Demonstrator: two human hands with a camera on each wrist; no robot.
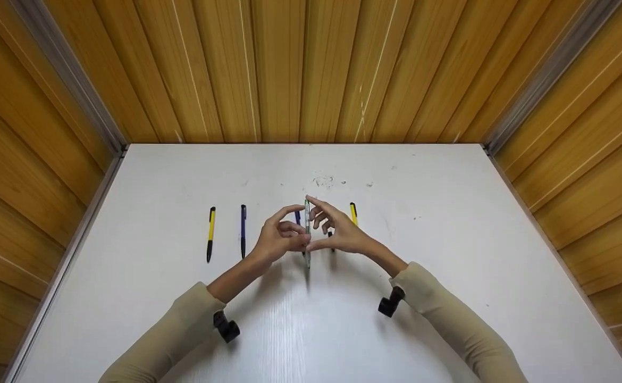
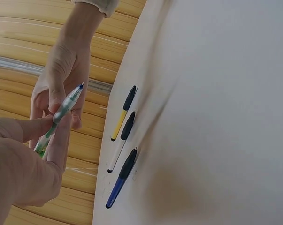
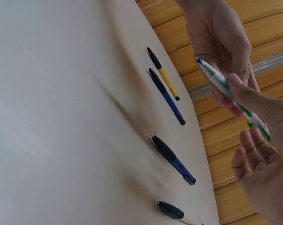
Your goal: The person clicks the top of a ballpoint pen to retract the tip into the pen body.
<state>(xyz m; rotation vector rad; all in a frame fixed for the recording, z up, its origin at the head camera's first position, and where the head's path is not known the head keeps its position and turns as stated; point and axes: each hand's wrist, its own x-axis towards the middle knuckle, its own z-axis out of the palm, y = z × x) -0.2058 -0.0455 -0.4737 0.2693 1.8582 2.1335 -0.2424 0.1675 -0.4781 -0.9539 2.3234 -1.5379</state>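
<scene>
A clear-and-white pen with green parts (image 1: 307, 213) is held upright above the table between both hands, its blue writing tip showing in the wrist views. My left hand (image 1: 278, 236) pinches it between thumb and fingers from the left. From the right side, my right hand (image 1: 345, 234) has its thumb against the barrel and its index fingertip at the top end; its other fingers curl loosely beside the pen. Behind the hands lie a blue pen (image 3: 174, 159), a white pen with a black grip (image 2: 118, 150) and a yellow pen (image 1: 353, 211), partly hidden in the head view.
To the left on the white table (image 1: 146, 276) lie a yellow pen with black ends (image 1: 211, 231) and a blue pen (image 1: 243, 226), roughly parallel. Dark marks (image 1: 322, 181) dot the tabletop farther back. Wood-patterned walls (image 1: 279, 69) border the back and sides.
</scene>
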